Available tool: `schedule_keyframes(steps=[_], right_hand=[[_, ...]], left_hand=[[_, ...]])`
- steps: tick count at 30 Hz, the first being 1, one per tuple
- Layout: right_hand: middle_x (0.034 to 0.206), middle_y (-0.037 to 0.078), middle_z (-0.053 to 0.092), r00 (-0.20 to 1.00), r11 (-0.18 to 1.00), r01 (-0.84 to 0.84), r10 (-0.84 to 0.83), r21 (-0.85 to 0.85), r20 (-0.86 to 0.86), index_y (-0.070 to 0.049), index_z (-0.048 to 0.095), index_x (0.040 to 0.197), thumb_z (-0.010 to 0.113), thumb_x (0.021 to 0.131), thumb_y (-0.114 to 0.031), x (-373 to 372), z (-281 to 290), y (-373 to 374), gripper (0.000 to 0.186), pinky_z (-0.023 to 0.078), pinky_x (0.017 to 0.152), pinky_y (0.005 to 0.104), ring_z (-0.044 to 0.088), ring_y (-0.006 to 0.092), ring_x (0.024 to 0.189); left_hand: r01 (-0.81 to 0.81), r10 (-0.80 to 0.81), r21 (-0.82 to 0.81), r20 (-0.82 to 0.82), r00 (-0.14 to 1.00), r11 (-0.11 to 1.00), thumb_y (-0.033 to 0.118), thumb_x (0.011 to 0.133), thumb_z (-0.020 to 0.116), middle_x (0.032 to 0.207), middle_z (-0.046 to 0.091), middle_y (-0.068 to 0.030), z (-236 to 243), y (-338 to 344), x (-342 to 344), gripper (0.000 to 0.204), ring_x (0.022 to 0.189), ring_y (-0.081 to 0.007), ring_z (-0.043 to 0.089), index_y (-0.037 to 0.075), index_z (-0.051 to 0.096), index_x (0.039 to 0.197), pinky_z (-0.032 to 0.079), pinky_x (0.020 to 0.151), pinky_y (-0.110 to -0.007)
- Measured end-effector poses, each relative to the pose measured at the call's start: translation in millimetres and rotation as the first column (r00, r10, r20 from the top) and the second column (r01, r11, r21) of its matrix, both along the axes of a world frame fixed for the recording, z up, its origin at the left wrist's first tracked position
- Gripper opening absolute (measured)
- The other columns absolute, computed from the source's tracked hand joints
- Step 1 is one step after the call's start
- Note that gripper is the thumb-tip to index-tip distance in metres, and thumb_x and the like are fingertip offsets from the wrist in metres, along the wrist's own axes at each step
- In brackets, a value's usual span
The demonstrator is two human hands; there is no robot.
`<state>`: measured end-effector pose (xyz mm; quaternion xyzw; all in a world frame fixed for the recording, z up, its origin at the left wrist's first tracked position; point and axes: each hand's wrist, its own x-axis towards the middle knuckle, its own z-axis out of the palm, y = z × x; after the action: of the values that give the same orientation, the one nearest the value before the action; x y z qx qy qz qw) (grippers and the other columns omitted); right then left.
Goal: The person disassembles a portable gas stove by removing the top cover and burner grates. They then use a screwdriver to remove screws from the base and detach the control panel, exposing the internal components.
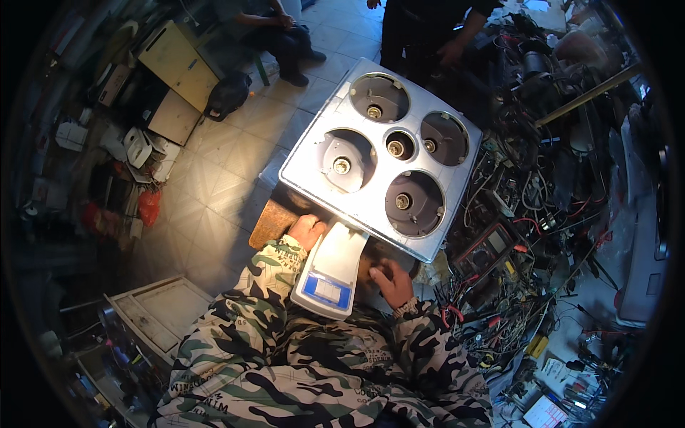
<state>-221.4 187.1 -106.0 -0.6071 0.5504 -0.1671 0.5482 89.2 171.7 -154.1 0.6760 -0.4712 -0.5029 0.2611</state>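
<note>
From the nearer left hand (307,230) (curled like the right hand (394,287); I cannot tell whether either grips), the pale housing (337,259) lies at five o'clock, its long axis toward one and the socketed panel (379,177).

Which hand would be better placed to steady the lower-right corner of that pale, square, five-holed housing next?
The right hand, probably: it sits near that corner of the pale square housing, while the left hand lies left of the white plastic handle.

From here I make out dark capital lettering across the camouflage jacket (314,364), lower middle of the frame; the meter (486,250), right of centre, has markings too small to read.
</note>
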Motion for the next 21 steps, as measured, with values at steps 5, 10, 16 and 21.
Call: schedule_keyframes(steps=[5,10,16,21], right_hand=[[0.098,0.018,0.074,0.979,0.986,0.089,-0.112,0.139,0.168,0.007,0.069,0.112,0.081,0.085,-0.042,49,-7,-27,0.057,0.055,0.08,0.0377,0.069,0.0246,0.086],[0.108,0.016,0.072,0.973,0.966,0.107,-0.15,0.234,0.175,0.008,0.065,0.121,0.08,0.088,-0.027,78,10,-38,0.051,0.056,0.083,0.0353,0.07,0.0208,0.093],[0.114,0.022,0.069,0.944,0.966,0.112,-0.177,0.235,0.277,0.007,0.062,0.125,0.082,0.084,-0.029,90,49,-53,0.058,0.054,0.092,0.0389,0.068,0.0285,0.102],[0.114,0.02,0.068,0.876,0.918,0.089,-0.256,0.386,0.408,0.008,0.062,0.124,0.079,0.086,-0.026,83,64,-62,0.053,0.053,0.091,0.0363,0.066,0.0237,0.101]], left_hand=[[0.008,-0.027,-0.141,-0.136,0.99,0.99,0.013,0.09,0.058,0.111,0.074,-0.0214,-25,-9,7,0.035,0.106,-0.0284,0.07,-0.002,0.069,0.119,0.051,0.095,-0.036],[0.065,-0.065,0.002,-0.104,0.993,0.998,0.007,0.089,0.064,0.122,0.072,-0.0144,-22,-17,14,0.035,0.108,-0.0272,0.07,0.003,0.069,0.124,0.055,0.087,-0.036],[-0.066,0.178,0.206,-0.593,0.785,0.976,0.004,0.095,0.06,0.12,0.071,-0.014,-31,-6,20,0.031,0.091,-0.0201,0.072,-0.003,0.065,0.125,0.058,0.065,-0.027],[-0.036,0.39,0.431,-0.774,0.498,0.902,0.022,0.104,0.056,0.113,0.071,-0.0194,-65,33,12,0.035,0.095,-0.0204,0.071,-0.007,0.064,0.123,0.059,0.083,-0.03]])
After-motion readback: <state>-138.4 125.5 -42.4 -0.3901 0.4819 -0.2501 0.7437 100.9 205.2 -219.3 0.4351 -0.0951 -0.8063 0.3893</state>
